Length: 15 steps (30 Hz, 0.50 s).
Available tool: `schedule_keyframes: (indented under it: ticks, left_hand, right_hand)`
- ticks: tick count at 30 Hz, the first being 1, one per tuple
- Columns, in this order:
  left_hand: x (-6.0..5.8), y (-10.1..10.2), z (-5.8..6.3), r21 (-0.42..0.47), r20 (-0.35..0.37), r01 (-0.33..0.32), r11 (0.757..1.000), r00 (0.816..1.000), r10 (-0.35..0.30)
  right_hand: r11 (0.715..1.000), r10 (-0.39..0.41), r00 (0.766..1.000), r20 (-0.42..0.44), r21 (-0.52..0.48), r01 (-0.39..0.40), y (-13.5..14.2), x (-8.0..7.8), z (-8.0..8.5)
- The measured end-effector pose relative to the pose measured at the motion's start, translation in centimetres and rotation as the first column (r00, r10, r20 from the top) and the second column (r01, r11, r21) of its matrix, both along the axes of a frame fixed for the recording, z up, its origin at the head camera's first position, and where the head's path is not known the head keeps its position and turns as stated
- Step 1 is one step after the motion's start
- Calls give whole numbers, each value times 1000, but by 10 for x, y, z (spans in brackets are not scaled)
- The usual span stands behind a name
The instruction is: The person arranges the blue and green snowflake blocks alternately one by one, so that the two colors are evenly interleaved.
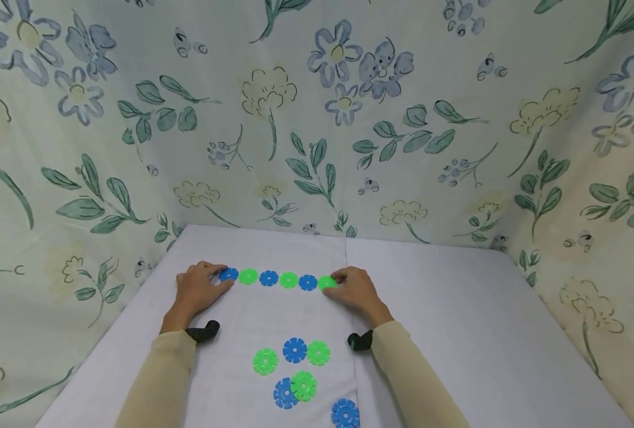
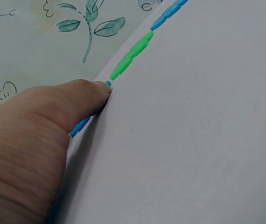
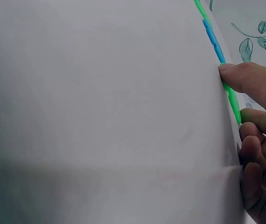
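Observation:
A row of flat notched plastic discs, alternating blue and green, runs across the white table in the head view. At its left end, my left hand (image 1: 196, 289) pinches a blue disc (image 1: 229, 274) between thumb and fingers; in the left wrist view the thumb covers much of that blue disc (image 2: 80, 126). My right hand (image 1: 360, 291) holds the green disc (image 1: 326, 282) at the other end, its thumb on the near edge and fingers at the far side. Between them lie a green disc (image 1: 248, 276), a blue disc (image 1: 268, 278), another green (image 1: 289, 280) and another blue (image 1: 308, 282).
Nearer me lie several loose discs: a green one (image 1: 265, 361), a blue one (image 1: 295, 350) beside another green (image 1: 318, 353), and a green disc (image 1: 303, 386) overlapping a blue one (image 1: 283, 393). Another blue disc (image 1: 346, 412) sits at the front. Floral cloth (image 1: 317, 148) hangs behind the table.

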<state>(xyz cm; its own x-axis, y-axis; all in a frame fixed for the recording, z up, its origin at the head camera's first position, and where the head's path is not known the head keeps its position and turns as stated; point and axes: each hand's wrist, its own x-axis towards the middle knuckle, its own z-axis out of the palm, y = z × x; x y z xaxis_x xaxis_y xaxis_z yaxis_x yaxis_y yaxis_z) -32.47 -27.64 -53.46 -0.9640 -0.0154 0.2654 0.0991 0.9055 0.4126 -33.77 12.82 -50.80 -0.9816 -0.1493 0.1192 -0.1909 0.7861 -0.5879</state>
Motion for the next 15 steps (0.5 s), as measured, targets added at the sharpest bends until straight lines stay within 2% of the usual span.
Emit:
schedule_keyframes:
  ticks: [15]
  left_hand:
    - [1,0,0,-2,-7,3,1000,1000,-3]
  right_hand:
    - [1000,20,1000,-6,12,-20,3,-2,-4]
